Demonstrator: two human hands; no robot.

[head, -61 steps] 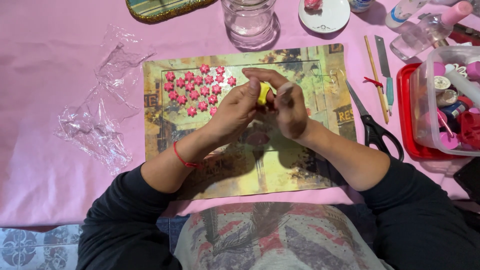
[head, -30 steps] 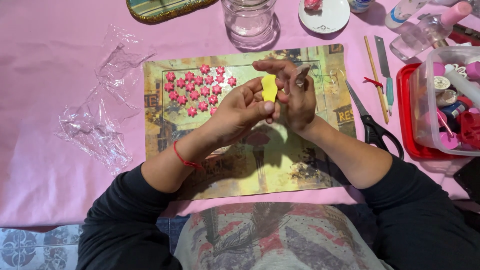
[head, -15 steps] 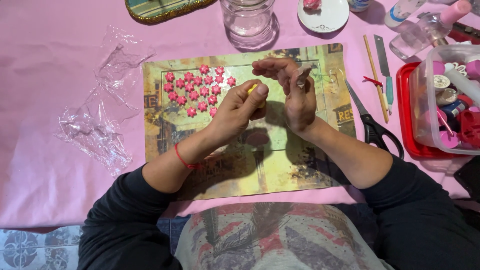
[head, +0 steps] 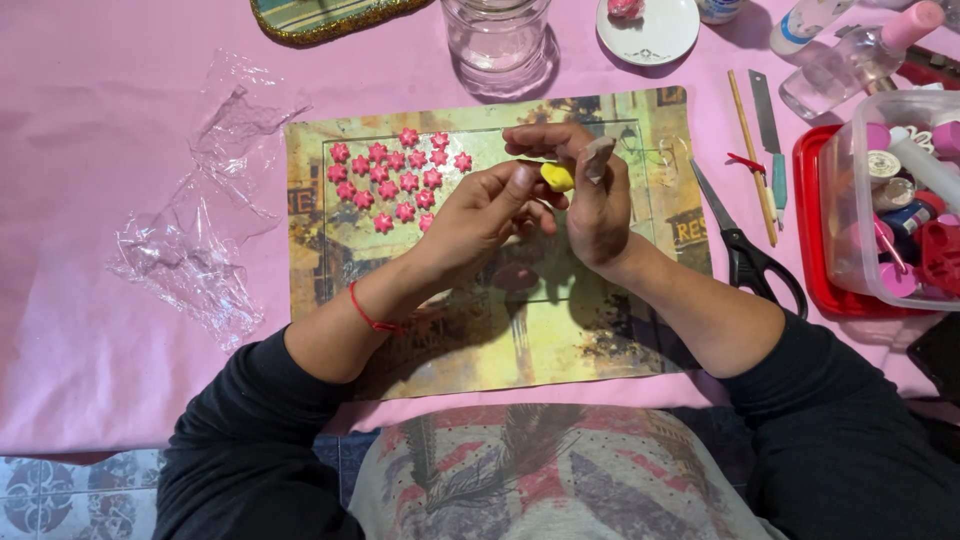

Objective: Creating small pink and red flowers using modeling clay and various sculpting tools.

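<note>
Head view: both hands up over the printed mat (head: 520,340) on the pink tabletop (head: 100,330). Small yellow clay lump (head: 556,177) sits btwn the left hand (head: 480,215) fingertips and the right hand (head: 590,195); left grip clamped on it w/ thumb + forefinger, right fingers curled together against it, also w/ what looks like a small grey tool, can't tell exactly. Pink clay flowers (head: 395,180) lie in rows on the mat just left of the hands. Scissors (head: 745,255), wooden stick (head: 750,140) & blade (head: 768,135) to the right, clear jar (head: 497,40) above. To shape well, I'd judge: light, even pinch, turn lump bit by bit, keep it off the flowers.
</note>
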